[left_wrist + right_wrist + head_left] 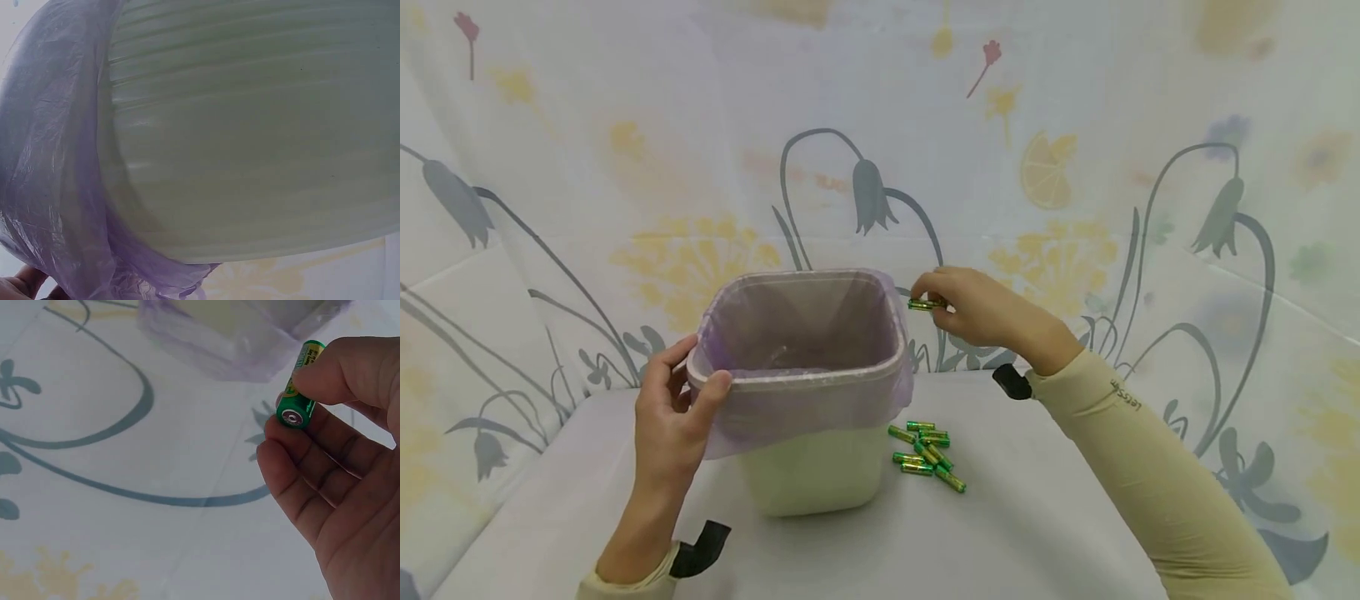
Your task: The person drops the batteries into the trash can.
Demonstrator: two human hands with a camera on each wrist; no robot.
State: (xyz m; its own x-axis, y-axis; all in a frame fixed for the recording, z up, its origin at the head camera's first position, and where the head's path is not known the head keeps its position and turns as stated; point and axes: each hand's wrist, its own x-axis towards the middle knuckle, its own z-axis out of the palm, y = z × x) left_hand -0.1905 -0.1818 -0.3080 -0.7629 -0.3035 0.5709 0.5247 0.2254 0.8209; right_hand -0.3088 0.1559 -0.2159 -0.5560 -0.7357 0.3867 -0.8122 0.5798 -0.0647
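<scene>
A pale green trash bin [812,479] stands on the table, lined with a thin purple plastic bag [820,410] folded down over its rim. My left hand [672,417] grips the bin's near left corner, thumb on the rim and fingers along the outside. In the left wrist view the bin's ribbed wall [250,144] fills most of the picture. To the right of the bin, at about rim height, my right hand [985,310] pinches a green and gold battery [300,384] between thumb and fingers. One flat end of it faces the right wrist camera.
Several more green and gold batteries [925,454] lie in a loose heap on the white tabletop [1015,500], close to the bin's right side. Behind everything hangs a white cloth [715,142] printed with flowers.
</scene>
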